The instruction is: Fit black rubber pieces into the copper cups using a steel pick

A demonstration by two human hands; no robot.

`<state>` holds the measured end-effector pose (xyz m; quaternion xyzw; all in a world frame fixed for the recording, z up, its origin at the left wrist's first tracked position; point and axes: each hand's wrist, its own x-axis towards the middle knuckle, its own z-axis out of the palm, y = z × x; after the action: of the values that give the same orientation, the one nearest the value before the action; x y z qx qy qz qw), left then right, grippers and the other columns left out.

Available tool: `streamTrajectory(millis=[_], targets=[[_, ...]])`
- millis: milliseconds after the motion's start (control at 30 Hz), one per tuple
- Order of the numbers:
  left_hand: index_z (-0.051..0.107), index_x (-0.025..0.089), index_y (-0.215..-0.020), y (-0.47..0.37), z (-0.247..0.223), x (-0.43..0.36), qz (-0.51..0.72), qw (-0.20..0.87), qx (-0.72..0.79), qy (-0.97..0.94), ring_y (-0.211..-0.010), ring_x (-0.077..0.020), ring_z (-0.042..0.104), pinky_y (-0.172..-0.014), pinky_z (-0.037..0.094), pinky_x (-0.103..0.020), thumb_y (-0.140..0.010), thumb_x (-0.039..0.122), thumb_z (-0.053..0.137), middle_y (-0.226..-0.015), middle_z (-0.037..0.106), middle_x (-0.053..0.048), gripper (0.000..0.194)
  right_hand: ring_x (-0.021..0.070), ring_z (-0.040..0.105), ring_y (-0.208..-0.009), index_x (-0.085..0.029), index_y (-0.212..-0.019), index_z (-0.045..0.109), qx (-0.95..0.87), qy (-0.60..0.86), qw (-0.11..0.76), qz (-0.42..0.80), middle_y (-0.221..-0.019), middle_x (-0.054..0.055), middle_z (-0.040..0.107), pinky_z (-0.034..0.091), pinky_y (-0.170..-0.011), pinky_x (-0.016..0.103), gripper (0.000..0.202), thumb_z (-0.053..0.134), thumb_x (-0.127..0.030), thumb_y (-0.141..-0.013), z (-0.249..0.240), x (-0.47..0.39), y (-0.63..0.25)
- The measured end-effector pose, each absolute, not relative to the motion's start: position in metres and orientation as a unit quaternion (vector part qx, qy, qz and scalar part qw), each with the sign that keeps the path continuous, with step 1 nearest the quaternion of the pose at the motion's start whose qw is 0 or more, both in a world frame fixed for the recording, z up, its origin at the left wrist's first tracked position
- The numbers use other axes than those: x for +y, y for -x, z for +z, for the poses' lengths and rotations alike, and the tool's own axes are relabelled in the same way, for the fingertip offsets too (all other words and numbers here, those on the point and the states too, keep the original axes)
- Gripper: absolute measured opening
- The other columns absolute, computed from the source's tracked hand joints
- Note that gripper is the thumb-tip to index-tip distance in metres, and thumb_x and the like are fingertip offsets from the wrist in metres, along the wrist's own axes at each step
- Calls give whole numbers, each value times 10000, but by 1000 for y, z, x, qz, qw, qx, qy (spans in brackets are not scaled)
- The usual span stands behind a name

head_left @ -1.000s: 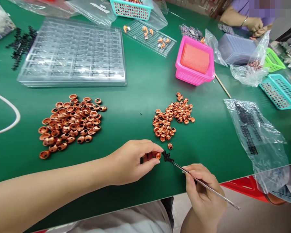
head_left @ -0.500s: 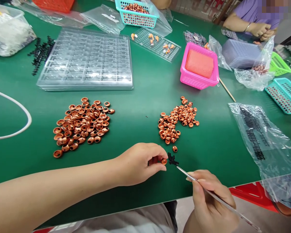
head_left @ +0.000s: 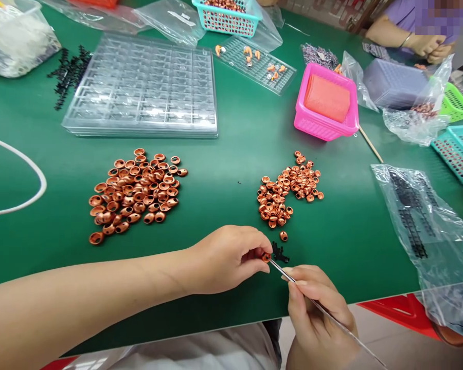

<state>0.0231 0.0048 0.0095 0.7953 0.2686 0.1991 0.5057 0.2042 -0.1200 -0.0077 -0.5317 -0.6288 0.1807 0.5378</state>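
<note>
My left hand (head_left: 231, 259) pinches a small copper-coloured hollow shell (head_left: 266, 257) between thumb and fingertips. My right hand (head_left: 322, 313) grips slim metal tweezers (head_left: 332, 317), whose tip meets the open side of that shell. Whether the tip carries a tiny part is too small to tell. Just beyond the fingertips lies a little heap of black plastic bits (head_left: 281, 253). One loose copper shell (head_left: 283, 236) rests above it, below a pile of similar small shells (head_left: 275, 205). Left of my hands spreads another pile of larger-looking copper shells (head_left: 135, 192).
Stacked clear compartment trays (head_left: 142, 87) stand at the back left, beside black sprues (head_left: 67, 72). A pink basket (head_left: 326, 128) holds an orange-red block. A plastic bag (head_left: 420, 216) with black parts lies right. A white cable (head_left: 38, 174) loops left. Another person's hands (head_left: 432, 49) are far right.
My right hand has moved left, bringing the tweezers' tip from the black bits to the shell in my left hand. The view has shifted slightly.
</note>
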Motion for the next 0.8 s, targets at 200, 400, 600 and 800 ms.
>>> streamTrajectory(millis=[200,400,600,800], targets=[[651,164,-903,-23,11,5,190,508,271,-795,-623,-84,548,-616,437,-179,-847,173,700,-750,637,28,76,170,687,-908,-183,-1048,608,-634,527,542,162,-1023,47,709,591,-737,339,401,594,100,-766,-8,-118,-203],[651,162,-899,-24,11,6,194,507,270,-796,-615,-88,552,-613,442,-187,-847,172,692,-743,645,24,67,175,693,-889,-191,-1035,615,-636,535,536,148,-1001,53,721,594,-716,342,371,597,77,-779,-7,-117,-202],[654,167,-913,-23,10,6,190,505,273,-797,-619,-90,560,-617,446,-189,-854,177,682,-755,657,20,67,180,690,-902,-177,-1048,611,-654,527,516,166,-1019,64,711,597,-728,354,398,603,96,-759,-6,-117,-205],[653,161,-889,-23,11,5,197,495,274,-800,-607,-84,548,-601,436,-182,-840,160,697,-728,635,27,66,187,684,-905,-146,-1052,616,-663,510,527,150,-1012,74,706,590,-718,353,416,611,120,-732,-6,-116,-203]])
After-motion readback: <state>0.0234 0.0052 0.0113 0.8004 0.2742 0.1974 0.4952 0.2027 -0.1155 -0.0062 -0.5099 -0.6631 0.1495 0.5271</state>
